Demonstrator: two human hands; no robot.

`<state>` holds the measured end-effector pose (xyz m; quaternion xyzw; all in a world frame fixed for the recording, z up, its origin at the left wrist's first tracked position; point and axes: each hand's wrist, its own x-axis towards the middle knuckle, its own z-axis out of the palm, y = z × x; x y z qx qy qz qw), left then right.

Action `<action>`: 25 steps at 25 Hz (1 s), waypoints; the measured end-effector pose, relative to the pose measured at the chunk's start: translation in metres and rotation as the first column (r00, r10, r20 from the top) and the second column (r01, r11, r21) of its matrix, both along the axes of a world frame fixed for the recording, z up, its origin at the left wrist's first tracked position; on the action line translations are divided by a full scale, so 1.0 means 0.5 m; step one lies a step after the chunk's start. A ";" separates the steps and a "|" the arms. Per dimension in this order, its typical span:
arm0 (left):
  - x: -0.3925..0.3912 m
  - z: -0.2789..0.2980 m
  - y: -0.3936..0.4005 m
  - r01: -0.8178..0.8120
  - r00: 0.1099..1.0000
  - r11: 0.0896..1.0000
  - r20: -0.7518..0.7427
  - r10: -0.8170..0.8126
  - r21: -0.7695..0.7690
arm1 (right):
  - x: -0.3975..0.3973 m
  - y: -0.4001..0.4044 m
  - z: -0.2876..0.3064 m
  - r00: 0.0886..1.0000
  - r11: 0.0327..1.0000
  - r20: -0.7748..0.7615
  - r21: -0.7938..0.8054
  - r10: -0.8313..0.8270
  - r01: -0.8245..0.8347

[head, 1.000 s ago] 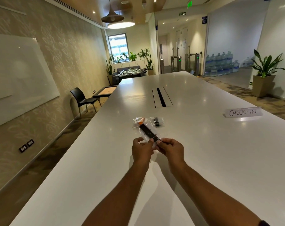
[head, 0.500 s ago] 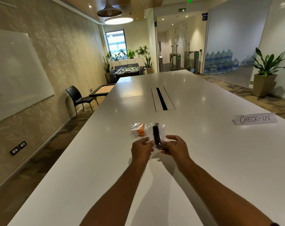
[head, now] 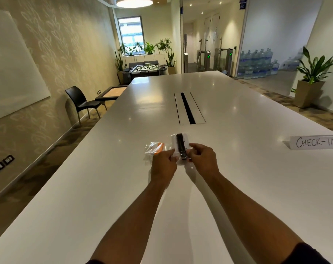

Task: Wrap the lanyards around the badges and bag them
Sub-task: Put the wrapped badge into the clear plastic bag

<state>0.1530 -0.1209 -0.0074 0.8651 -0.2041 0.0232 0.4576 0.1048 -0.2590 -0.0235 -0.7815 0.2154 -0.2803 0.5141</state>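
Head view: long white table [head: 238, 168] running away toward a foosball table and plants at the far end. Near the table's middle, just this side of its black cable slot [head: 187, 108], a clear bag [head: 180, 147] held up over the tabletop, a white badge wrapped with a black lanyard [head: 180, 146] inside it. Left hand [head: 162, 164] pinching the bag's near left edge, fingers curled; right hand [head: 203, 159] pinching the near right edge, thumb and fingers closed on the plastic. Just left of the held bag, touching the left hand's knuckles from behind, a second clear bag [head: 154, 149] lying on the table with something orange inside. Well right of the slot, at the table's right side, a folded paper sign [head: 316, 141] reading CHECK-IN. Left of the table, on the floor, a black chair [head: 80, 101].
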 end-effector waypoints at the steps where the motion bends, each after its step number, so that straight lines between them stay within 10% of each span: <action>1: 0.011 0.000 -0.006 0.003 0.998 0.998 0.061 -0.007 0.056 | 0.011 -0.007 0.002 1.000 0.999 -0.008 -0.035 -0.004 0.003; 14: 0.058 -0.045 -0.014 -0.051 0.904 0.916 0.409 -0.127 0.397 | 0.009 -0.007 -0.046 0.999 0.830 0.028 -0.557 -0.026 0.037; 25: 0.093 -0.055 -0.018 -0.098 0.842 0.910 0.521 -0.140 0.403 | 0.012 0.003 -0.046 1.000 0.793 -0.023 -0.609 -0.020 0.002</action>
